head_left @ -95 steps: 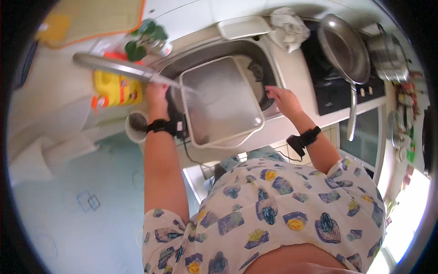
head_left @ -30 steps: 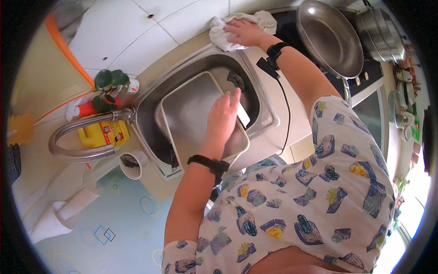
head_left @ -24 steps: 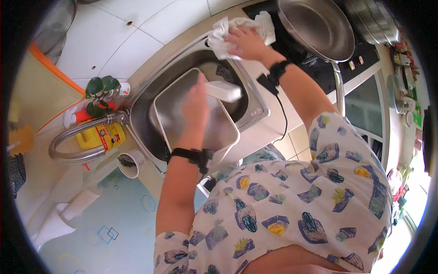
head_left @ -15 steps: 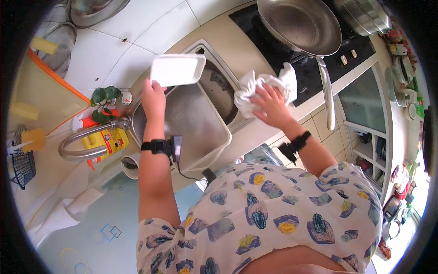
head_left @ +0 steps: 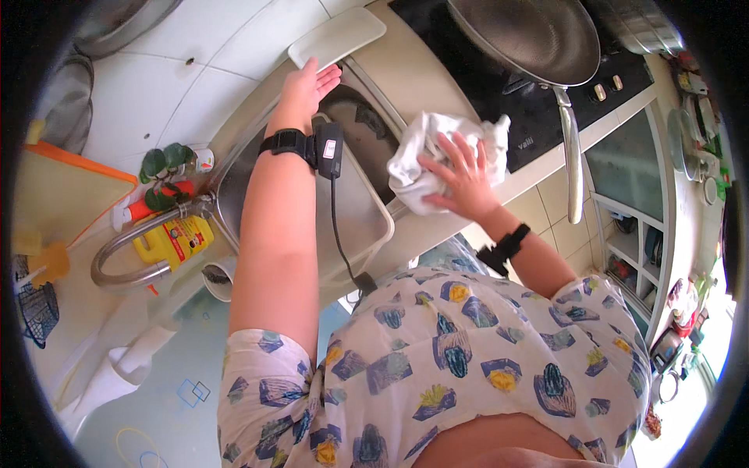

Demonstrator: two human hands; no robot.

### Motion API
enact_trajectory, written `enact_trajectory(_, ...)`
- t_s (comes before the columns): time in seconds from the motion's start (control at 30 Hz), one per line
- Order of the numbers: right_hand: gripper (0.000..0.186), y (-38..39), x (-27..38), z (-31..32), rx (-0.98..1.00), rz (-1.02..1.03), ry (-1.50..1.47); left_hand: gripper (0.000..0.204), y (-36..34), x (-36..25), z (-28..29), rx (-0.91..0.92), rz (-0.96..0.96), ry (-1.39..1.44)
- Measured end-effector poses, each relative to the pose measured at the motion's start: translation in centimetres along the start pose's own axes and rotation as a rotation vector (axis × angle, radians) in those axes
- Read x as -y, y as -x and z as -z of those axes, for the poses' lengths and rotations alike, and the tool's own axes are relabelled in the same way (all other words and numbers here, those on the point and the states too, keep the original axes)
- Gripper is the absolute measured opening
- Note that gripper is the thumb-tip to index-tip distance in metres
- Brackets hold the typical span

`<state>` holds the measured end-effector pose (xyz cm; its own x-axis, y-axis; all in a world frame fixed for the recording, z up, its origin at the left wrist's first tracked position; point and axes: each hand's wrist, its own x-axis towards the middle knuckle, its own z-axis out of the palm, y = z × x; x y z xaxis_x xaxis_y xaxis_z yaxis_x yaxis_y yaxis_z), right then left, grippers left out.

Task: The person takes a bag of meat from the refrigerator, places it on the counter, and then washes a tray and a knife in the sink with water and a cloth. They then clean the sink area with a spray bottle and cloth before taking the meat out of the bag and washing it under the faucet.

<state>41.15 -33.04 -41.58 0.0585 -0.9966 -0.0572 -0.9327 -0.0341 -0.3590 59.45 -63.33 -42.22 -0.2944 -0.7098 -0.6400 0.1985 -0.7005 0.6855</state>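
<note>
At the back of the sink, a shallow white rectangular tray (head_left: 343,35) lies tilted on the counter by the tiled wall. My left hand (head_left: 307,92) is at its near edge, fingers stretched out and palm partly turned up; whether a fingertip touches it I cannot tell. Beneath my left arm is the steel sink (head_left: 234,199), partly covered by a pale-rimmed tub or board (head_left: 388,222). My right hand (head_left: 466,183) rests with spread fingers on a crumpled white cloth (head_left: 415,154) on the counter between sink and stove.
A frying pan (head_left: 538,39) stands on the black cooktop (head_left: 499,117), its handle (head_left: 571,156) reaching past the counter's front edge. Left of the sink are a curved faucet (head_left: 117,269), a yellow bottle (head_left: 178,238) and a small green plant (head_left: 162,162). A steel pot (head_left: 636,27) stands far right.
My left hand has moved away toward the wall with the white tray, which now lies behind the sink with the fingers unwrapped. My right hand stays on the cloth, which is slightly flatter.
</note>
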Motion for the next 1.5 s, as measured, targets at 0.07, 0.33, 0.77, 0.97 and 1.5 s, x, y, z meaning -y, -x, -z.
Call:
enact_trajectory(0.07,0.074,-2.7,-1.4,-1.0,-0.020,0.023,0.049,0.040,0.8,0.4,-0.4,-0.126,0.006,-0.293)
enact_trajectory(0.33,0.060,-7.5,-6.6,-6.6,-0.193,0.012,0.212,0.039,12.3,12.4,7.7,-0.001,-0.397,-0.731)
enact_trajectory(0.77,0.053,4.2,-8.1,-8.2,-0.344,-0.475,0.192,0.018,19.4,17.2,9.5,0.250,-1.004,-1.829)
enact_trajectory(0.97,0.052,4.2,-6.6,-8.5,-0.314,-0.474,0.197,0.017,15.5,17.1,5.5,0.344,-1.088,-1.891)
enact_trajectory(1.5,0.053,-1.2,14.6,-18.2,0.018,0.233,-0.288,0.017,14.2,13.4,1.3,0.310,-1.078,-1.866)
